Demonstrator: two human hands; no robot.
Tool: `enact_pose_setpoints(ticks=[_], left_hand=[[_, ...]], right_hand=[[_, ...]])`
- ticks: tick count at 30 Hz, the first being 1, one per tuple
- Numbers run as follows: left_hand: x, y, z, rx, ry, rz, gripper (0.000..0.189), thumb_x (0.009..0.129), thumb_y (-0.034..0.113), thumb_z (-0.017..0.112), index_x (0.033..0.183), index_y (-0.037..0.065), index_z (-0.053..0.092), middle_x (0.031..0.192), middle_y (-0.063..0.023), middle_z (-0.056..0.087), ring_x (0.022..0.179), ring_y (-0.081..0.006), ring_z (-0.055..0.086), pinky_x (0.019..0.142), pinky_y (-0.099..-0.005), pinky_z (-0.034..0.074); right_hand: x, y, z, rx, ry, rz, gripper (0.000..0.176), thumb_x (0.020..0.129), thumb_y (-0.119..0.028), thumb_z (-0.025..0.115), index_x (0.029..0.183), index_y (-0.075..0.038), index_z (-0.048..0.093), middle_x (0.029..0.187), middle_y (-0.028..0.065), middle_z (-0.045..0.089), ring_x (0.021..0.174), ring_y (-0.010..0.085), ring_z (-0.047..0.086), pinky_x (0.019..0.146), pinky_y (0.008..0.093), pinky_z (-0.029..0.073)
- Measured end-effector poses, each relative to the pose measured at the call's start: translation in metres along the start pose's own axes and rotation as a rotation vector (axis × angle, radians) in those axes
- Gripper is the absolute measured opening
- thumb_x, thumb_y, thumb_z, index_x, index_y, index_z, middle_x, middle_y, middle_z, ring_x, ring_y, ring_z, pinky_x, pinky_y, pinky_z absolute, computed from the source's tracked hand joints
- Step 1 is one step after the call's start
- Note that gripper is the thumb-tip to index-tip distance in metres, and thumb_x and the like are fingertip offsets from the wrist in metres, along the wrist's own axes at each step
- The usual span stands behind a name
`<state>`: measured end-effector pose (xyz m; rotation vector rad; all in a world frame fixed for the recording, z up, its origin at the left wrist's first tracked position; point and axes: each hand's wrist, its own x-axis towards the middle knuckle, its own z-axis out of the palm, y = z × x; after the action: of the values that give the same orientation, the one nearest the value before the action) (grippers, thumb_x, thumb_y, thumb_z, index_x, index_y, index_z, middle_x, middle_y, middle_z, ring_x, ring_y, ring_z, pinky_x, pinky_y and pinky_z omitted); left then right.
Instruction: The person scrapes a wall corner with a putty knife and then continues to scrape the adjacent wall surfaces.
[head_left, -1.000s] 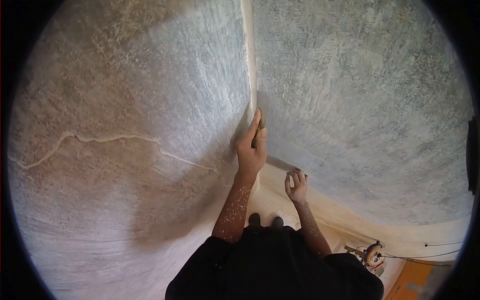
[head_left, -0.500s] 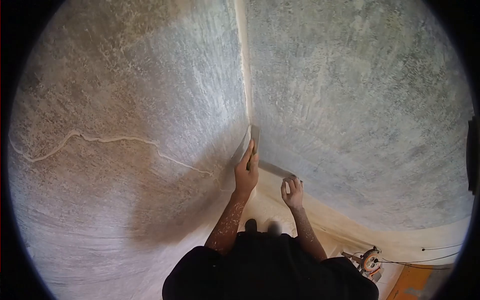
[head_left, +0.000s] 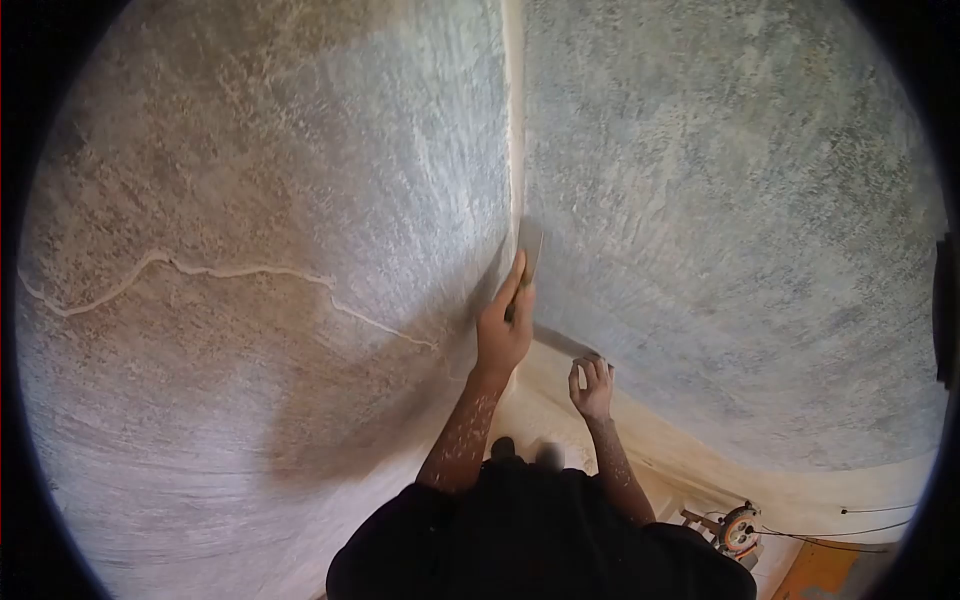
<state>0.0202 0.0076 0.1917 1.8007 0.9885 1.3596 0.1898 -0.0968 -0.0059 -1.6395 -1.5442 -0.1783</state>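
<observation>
My left hand (head_left: pixel 505 325) grips a flat putty knife (head_left: pixel 532 248) whose blade lies at the corner between two plastered walls, on the right wall's side. A pale strip of filler (head_left: pixel 515 120) runs up that corner above the blade. Lower and to the right, my right hand (head_left: pixel 592 387) has its fingers curled at the end of a long, dark flat blade (head_left: pixel 562 342), which extends leftward near the right wall. White specks dot both forearms.
A winding pale filled line (head_left: pixel 225 271) crosses the left wall (head_left: pixel 180 390). The right wall (head_left: pixel 720 250) is mottled grey. At the lower right are a round orange-rimmed device (head_left: pixel 740 530), thin cables and an orange surface (head_left: pixel 818 568). My feet show below.
My left hand and the putty knife have moved up and slightly right along the corner. My right hand has shifted slightly right in view with the long blade. The view has shifted a little.
</observation>
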Motion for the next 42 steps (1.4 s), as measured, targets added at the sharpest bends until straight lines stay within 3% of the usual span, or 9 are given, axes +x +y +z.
enact_pose_setpoints(ticks=[3, 5, 9, 16, 20, 27, 29, 33, 42], left_hand=[[0.008, 0.003, 0.003, -0.029, 0.053, 0.028, 0.043, 0.101, 0.014, 0.051, 0.142, 0.002, 0.047, 0.134, -0.0151, 0.06, 0.103, -0.0097, 0.063, 0.086, -0.0253, 0.048], [-0.023, -0.044, 0.014, -0.008, 0.054, 0.075, 0.043, 0.101, 0.013, 0.051, 0.142, 0.003, 0.047, 0.132, -0.0143, 0.062, 0.102, -0.0113, 0.063, 0.086, -0.0262, 0.048], [-0.027, -0.039, 0.009, 0.001, 0.003, -0.03, 0.043, 0.1, 0.012, 0.051, 0.141, 0.0, 0.047, 0.132, -0.0154, 0.061, 0.111, -0.0145, 0.062, 0.092, -0.0279, 0.047], [-0.034, -0.048, 0.007, -0.025, -0.04, 0.03, 0.043, 0.101, 0.012, 0.051, 0.142, 0.001, 0.047, 0.134, -0.0169, 0.06, 0.112, -0.0153, 0.062, 0.093, -0.0273, 0.047], [-0.017, -0.035, -0.003, -0.123, -0.085, -0.139, 0.043, 0.1, 0.011, 0.05, 0.142, 0.0, 0.046, 0.134, -0.0168, 0.059, 0.118, -0.0183, 0.06, 0.097, -0.029, 0.046], [-0.024, -0.048, 0.002, -0.056, -0.032, 0.041, 0.043, 0.101, 0.015, 0.053, 0.14, -0.002, 0.047, 0.132, -0.0172, 0.061, 0.117, -0.0196, 0.061, 0.097, -0.0305, 0.047], [-0.003, -0.014, -0.007, -0.069, -0.033, 0.047, 0.043, 0.101, 0.016, 0.053, 0.14, -0.001, 0.048, 0.132, -0.0176, 0.061, 0.118, -0.02, 0.061, 0.097, -0.0308, 0.047], [-0.016, -0.021, -0.014, -0.118, -0.092, -0.081, 0.041, 0.101, 0.018, 0.053, 0.139, 0.002, 0.05, 0.131, -0.0187, 0.061, 0.12, -0.0227, 0.06, 0.098, -0.0313, 0.046], [-0.018, -0.03, -0.014, -0.04, -0.063, 0.023, 0.042, 0.099, 0.02, 0.055, 0.139, 0.004, 0.052, 0.128, -0.02, 0.062, 0.117, -0.027, 0.063, 0.095, -0.0331, 0.048]], right_hand=[[-0.002, 0.002, 0.004, -0.008, 0.004, 0.003, 0.017, 0.081, -0.007, 0.068, 0.097, -0.009, 0.062, 0.1, 0.0084, 0.061, 0.094, 0.0283, 0.059, 0.078, 0.0416, 0.041], [-0.002, 0.007, 0.006, -0.009, 0.0, 0.008, 0.018, 0.081, -0.006, 0.068, 0.097, -0.009, 0.062, 0.1, 0.0083, 0.061, 0.093, 0.0284, 0.059, 0.078, 0.0421, 0.041], [-0.002, 0.005, 0.007, -0.026, -0.005, -0.002, 0.018, 0.081, -0.007, 0.068, 0.098, -0.01, 0.062, 0.101, 0.0084, 0.061, 0.094, 0.0281, 0.059, 0.079, 0.0416, 0.04], [0.0, 0.003, 0.007, -0.068, -0.009, 0.005, 0.017, 0.081, -0.008, 0.068, 0.098, -0.01, 0.062, 0.1, 0.0082, 0.061, 0.094, 0.0281, 0.059, 0.079, 0.0428, 0.04], [0.0, 0.0, 0.008, -0.118, -0.013, 0.022, 0.017, 0.081, -0.008, 0.068, 0.098, -0.01, 0.062, 0.1, 0.0077, 0.061, 0.095, 0.0279, 0.06, 0.08, 0.0423, 0.04], [0.001, 0.002, 0.011, -0.061, 0.008, 0.027, 0.018, 0.083, -0.007, 0.065, 0.1, -0.01, 0.061, 0.099, 0.0079, 0.061, 0.097, 0.0271, 0.058, 0.081, 0.0419, 0.037], [-0.001, -0.001, 0.01, -0.058, -0.003, 0.056, 0.018, 0.083, -0.007, 0.066, 0.1, -0.011, 0.061, 0.1, 0.008, 0.061, 0.097, 0.0267, 0.058, 0.081, 0.0418, 0.037], [-0.003, -0.001, 0.011, -0.075, 0.02, 0.033, 0.018, 0.083, -0.007, 0.066, 0.101, -0.011, 0.061, 0.1, 0.0081, 0.061, 0.096, 0.0272, 0.058, 0.082, 0.0418, 0.037], [0.005, 0.0, 0.014, -0.11, 0.002, 0.068, 0.017, 0.084, -0.007, 0.065, 0.101, -0.01, 0.061, 0.101, 0.0086, 0.061, 0.098, 0.0291, 0.058, 0.084, 0.0421, 0.037]])
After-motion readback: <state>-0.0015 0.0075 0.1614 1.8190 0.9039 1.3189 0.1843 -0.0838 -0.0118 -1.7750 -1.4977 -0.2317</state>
